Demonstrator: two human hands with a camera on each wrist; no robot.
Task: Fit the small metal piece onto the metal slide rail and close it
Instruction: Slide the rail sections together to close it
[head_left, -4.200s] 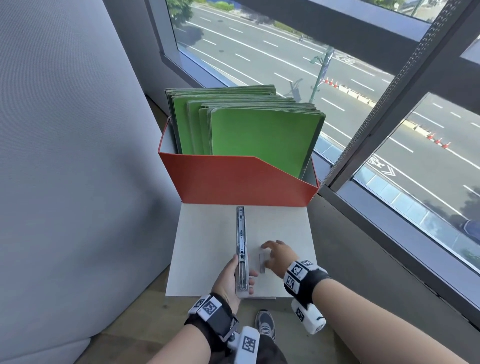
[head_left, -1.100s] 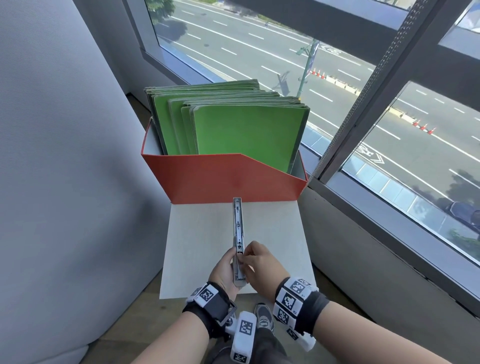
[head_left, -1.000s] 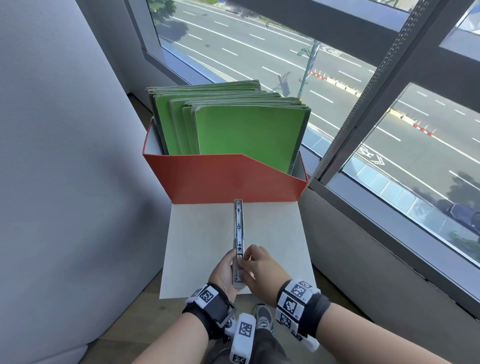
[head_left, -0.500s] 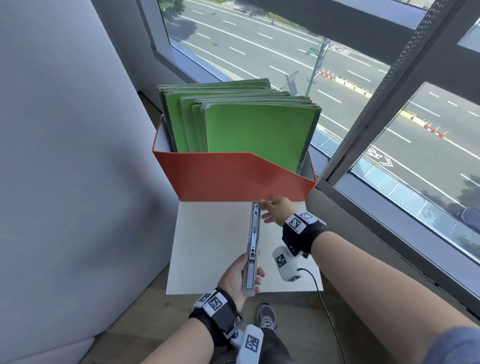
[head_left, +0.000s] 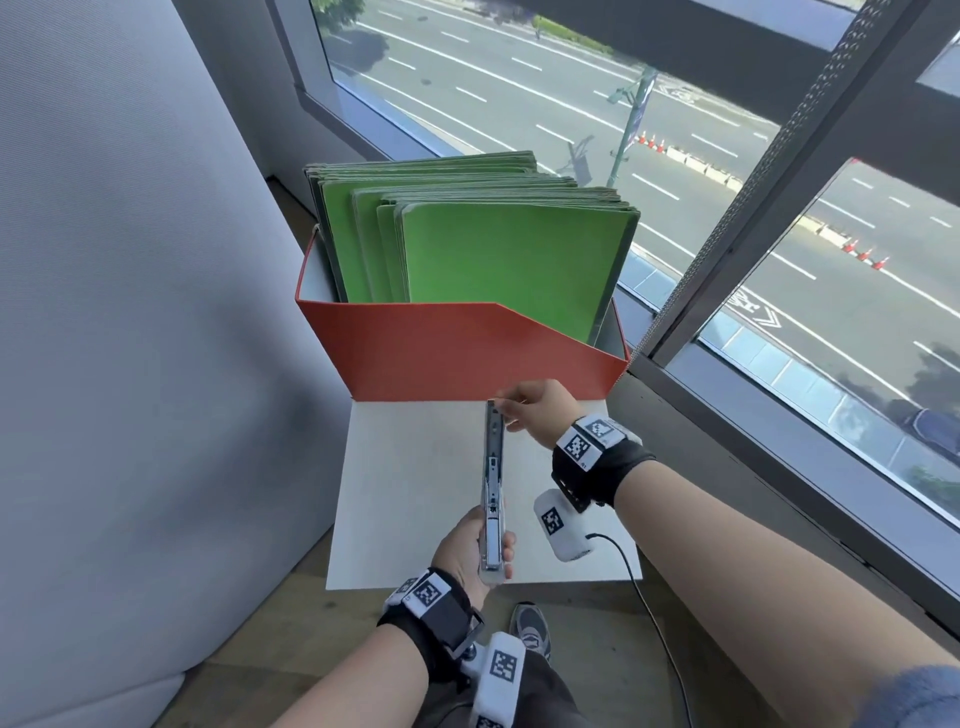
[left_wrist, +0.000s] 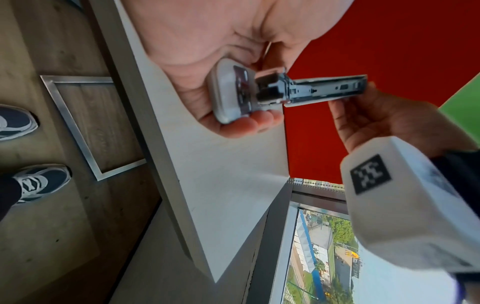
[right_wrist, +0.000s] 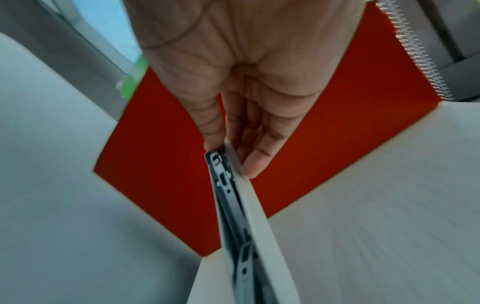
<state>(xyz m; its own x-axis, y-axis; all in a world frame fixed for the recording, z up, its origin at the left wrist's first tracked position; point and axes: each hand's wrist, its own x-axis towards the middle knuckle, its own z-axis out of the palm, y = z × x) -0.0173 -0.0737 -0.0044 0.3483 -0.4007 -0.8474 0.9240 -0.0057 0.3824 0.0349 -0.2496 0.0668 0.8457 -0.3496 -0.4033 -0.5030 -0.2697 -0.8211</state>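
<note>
While the long, narrow, silver-grey metal slide rail (head_left: 492, 488) hangs lifted above the pale square tabletop (head_left: 415, 483), the person holds it at both ends, its length running straight away from the body toward the orange-red cardboard file box (head_left: 457, 353) at the far edge of the table. The left hand (head_left: 470, 551) wraps the near end, fingers curled round the rail from below and the thumb along its side; the left wrist view shows the rail's end cap seated in the palm with fingertips (left_wrist: 259, 118) bunched under it. The right hand (head_left: 540, 410) takes the far end, thumb on one side and the fingers close together on the other, pinching the tip of the rail (right_wrist: 233, 205); in the right wrist view the fingers (right_wrist: 255, 162) lie straight and pressed side by side along the rail's outer face. The small metal piece cannot be made out as a separate part in any view, so I cannot tell whether it is seated in the channel. Green folders (head_left: 509, 265) stand packed upright in the box. Behind them is a large window (head_left: 571, 104) looking down on a road. A dark cable (head_left: 649, 597) trails from the white wrist unit over the table's near edge, and a grey sneaker (head_left: 530, 629) shows on the wooden floor below.
</note>
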